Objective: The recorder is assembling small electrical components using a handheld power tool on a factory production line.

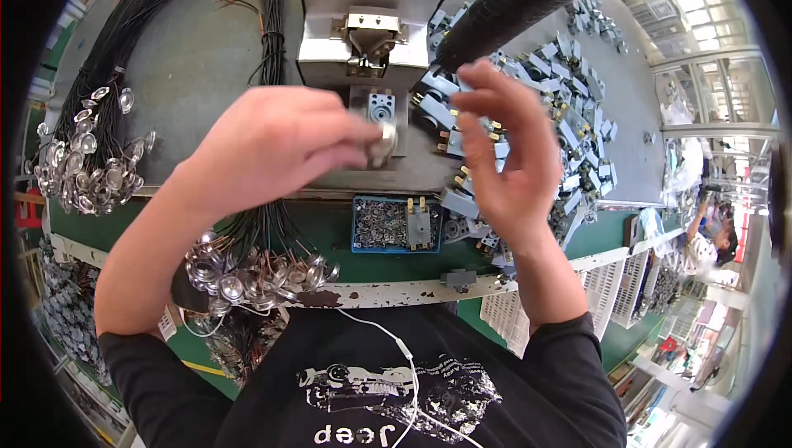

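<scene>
My left hand [280, 141] reaches in over the bench, its fingertips closed on a small round silvery metal cap [384, 144], smeared by motion. Just beyond the cap, a grey rectangular switch housing [380, 108] with a round recess lies on a flat metal plate [402, 130] in front of the white press machine [320, 40]. To the right, my right hand [518, 155] is raised above a heap of grey switch housings [569, 85] with brass terminals. Its fingers are curved and apart, and nothing shows between them.
A blue tray [356, 233] of small metal parts, with one housing on it, sits at the near edge. Wire bundles [103, 44] with silvery round ends [87, 159] lie left; another bundle [247, 275] hangs nearer me. A thick black tube [528, 2] slants in from above.
</scene>
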A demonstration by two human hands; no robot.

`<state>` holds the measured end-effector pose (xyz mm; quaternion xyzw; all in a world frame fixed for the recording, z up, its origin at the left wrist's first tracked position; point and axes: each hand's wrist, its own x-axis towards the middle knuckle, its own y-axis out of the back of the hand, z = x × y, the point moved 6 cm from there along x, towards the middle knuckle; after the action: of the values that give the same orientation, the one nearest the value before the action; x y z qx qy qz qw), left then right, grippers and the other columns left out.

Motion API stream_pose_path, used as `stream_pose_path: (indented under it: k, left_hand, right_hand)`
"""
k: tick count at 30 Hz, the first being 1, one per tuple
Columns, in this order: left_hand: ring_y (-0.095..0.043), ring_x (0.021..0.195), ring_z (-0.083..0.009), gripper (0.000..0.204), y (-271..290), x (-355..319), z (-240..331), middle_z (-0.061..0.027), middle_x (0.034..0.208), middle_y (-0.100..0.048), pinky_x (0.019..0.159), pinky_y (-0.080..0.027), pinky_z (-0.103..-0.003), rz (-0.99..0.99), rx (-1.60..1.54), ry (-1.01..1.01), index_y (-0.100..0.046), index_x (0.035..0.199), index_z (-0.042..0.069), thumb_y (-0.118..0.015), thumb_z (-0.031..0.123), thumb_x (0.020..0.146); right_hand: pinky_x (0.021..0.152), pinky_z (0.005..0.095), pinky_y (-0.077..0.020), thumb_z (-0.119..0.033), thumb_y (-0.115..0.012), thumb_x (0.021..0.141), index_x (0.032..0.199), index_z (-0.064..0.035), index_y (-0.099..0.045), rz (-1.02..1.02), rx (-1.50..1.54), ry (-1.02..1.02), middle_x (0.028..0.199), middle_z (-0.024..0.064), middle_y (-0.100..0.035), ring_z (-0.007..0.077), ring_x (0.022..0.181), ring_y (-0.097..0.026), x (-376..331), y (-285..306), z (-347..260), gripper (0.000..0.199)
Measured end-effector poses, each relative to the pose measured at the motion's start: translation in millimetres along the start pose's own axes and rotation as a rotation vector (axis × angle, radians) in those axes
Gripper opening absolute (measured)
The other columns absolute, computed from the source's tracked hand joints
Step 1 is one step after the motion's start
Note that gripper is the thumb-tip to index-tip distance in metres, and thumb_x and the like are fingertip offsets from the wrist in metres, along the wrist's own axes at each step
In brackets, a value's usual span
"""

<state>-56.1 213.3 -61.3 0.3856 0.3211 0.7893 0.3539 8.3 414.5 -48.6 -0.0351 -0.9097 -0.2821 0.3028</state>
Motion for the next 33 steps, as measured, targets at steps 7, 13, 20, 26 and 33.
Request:
stream_pose_path:
  k: [7,13,20,26,33]
  left_hand:
    - [-0.069,0.076,-0.0283,0.021,-32.3,2.7,-17.8,-0.0064,0.083,-0.067,0.064,-0.056,-0.04,-0.021,0.17,0.181,-0.073,0.106,0.011,-0.073,0.025,0.091]
    - [-0.069,0.074,-0.0288,0.02,-35.2,6.4,-12.4,-0.006,0.082,-0.067,0.063,-0.055,-0.041,-0.046,0.197,0.209,-0.071,0.105,0.012,-0.073,0.027,0.092]
    - [-0.07,0.078,-0.0313,0.019,-35.1,10.1,-23.3,-0.0076,0.085,-0.071,0.066,-0.056,-0.043,-0.092,0.098,0.269,-0.069,0.104,0.013,-0.07,0.029,0.094]
    - [-0.07,0.078,-0.0335,0.023,-39.0,3.5,-22.7,-0.0092,0.083,-0.071,0.064,-0.054,-0.046,-0.116,0.094,0.307,-0.061,0.106,0.013,-0.068,0.033,0.096]
    - [-0.072,0.073,-0.0297,0.028,-48.1,3.1,-24.1,-0.0053,0.082,-0.073,0.059,-0.054,-0.043,-0.088,0.17,0.307,-0.061,0.107,0.012,-0.074,0.032,0.092]
  right_hand:
    - [0.097,0.0425,-0.0586,-0.004,-0.049,0.106,0.155,-0.0023,-0.027,0.426,0.029,0.258,0.138,0.0317,-0.056,0.0367,0.115,-0.068,51.0,62.4,-50.2,0.054]
    - [0.082,0.03,-0.0568,-0.013,-0.084,0.089,0.15,-0.0021,-0.033,0.31,0.462,-0.076,0.111,0.0104,-0.066,0.0176,0.092,-0.068,99.0,18.3,-29.6,0.08]
    - [0.072,0.0245,-0.0544,-0.008,-0.085,0.087,0.13,-0.0028,-0.048,0.292,0.497,-0.227,0.101,0.0067,-0.067,0.0114,0.086,-0.067,114.8,13.2,-18.9,0.057]
    - [0.071,0.0245,-0.0539,-0.008,-0.085,0.087,0.126,-0.0035,-0.049,0.4,0.556,-0.155,0.1,0.0065,-0.066,0.0104,0.086,-0.066,119.4,-3.8,-29.3,0.053]
    - [0.07,0.0238,-0.0535,-0.006,-0.084,0.087,0.125,-0.0044,-0.05,0.382,0.56,-0.05,0.1,0.0059,-0.066,0.0093,0.087,-0.065,129.5,-18.3,-30.3,0.051]
